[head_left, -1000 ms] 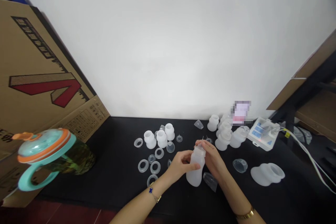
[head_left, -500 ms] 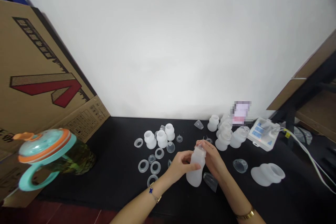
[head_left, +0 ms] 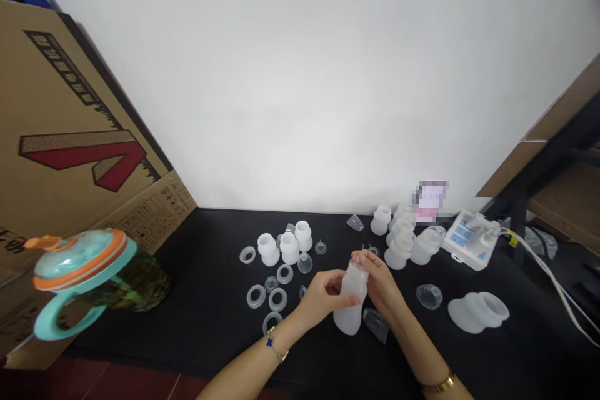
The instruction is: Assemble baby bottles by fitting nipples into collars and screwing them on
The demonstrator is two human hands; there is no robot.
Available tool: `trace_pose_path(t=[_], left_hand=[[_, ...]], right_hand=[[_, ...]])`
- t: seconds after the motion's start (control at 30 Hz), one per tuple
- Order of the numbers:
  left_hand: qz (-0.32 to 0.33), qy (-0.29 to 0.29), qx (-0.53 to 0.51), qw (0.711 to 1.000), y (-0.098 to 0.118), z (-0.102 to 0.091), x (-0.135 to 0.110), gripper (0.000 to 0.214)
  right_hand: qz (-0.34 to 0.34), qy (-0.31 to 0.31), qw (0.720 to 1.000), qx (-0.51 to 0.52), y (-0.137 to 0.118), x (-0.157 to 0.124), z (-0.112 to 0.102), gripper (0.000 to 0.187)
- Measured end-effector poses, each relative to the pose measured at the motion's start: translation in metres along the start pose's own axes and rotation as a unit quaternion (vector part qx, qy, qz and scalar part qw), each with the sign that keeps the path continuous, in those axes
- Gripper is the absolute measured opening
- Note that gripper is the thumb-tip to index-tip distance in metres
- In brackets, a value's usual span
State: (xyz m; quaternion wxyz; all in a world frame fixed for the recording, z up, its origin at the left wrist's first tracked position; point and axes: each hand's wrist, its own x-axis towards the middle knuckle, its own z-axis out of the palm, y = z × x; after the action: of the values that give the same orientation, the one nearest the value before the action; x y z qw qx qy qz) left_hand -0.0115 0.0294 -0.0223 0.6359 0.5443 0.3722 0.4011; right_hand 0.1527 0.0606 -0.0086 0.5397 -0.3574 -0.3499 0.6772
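A frosted white plastic bottle [head_left: 349, 306] stands upright on the black table [head_left: 206, 300]. My left hand [head_left: 320, 295] is wrapped round its body. My right hand [head_left: 380, 281] has its fingers pinched at the bottle's neck, on a small clear part that I cannot make out. A clear cap [head_left: 375, 324] lies on the table just under my right wrist. Several white rings [head_left: 255, 295] lie to the left of my left hand.
Three small white bottles [head_left: 289, 246] stand behind the rings, and more [head_left: 403, 240] at the back right beside a white device [head_left: 469, 239] with a cable. A wide white bottle [head_left: 478, 310] lies at the right. A teal and orange jug [head_left: 89, 278] and a cardboard box [head_left: 70, 137] are on the left.
Almost nothing has moved. My right hand's fingers have shifted slightly at the bottle's neck; the bottle stays in the same place.
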Motion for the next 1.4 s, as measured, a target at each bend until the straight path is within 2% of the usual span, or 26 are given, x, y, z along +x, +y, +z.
trace_pose_path(t=[0.13,0.27,0.5,0.7,0.87,1.2,1.4], left_hand=[[0.008,0.007,0.016,1.000,0.002,0.001,-0.002,0.049],[0.011,-0.010,-0.023,1.000,0.007,0.002,-0.002,0.045],[-0.030,-0.043,-0.103,0.993,0.020,0.002,-0.003,0.044],[-0.075,-0.098,-0.103,0.987,0.013,-0.003,-0.007,0.048],[-0.073,-0.138,-0.111,0.981,0.011,-0.002,-0.008,0.042],[-0.057,-0.139,-0.124,0.981,0.010,0.001,-0.004,0.037],[-0.043,-0.110,-0.066,0.991,0.010,0.002,-0.005,0.035]], right_hand=[[-0.007,0.001,1.000,0.000,0.000,0.000,-0.001,0.040],[-0.009,-0.016,1.000,-0.009,-0.002,-0.001,-0.001,0.031],[0.009,-0.076,0.997,-0.018,-0.005,-0.005,0.000,0.036],[0.001,-0.141,0.990,-0.017,-0.004,-0.009,-0.003,0.043],[0.004,-0.202,0.979,-0.030,-0.008,-0.015,0.001,0.048],[0.040,-0.186,0.980,-0.051,-0.011,-0.015,0.001,0.050],[0.031,-0.186,0.980,-0.060,-0.006,-0.011,-0.004,0.048]])
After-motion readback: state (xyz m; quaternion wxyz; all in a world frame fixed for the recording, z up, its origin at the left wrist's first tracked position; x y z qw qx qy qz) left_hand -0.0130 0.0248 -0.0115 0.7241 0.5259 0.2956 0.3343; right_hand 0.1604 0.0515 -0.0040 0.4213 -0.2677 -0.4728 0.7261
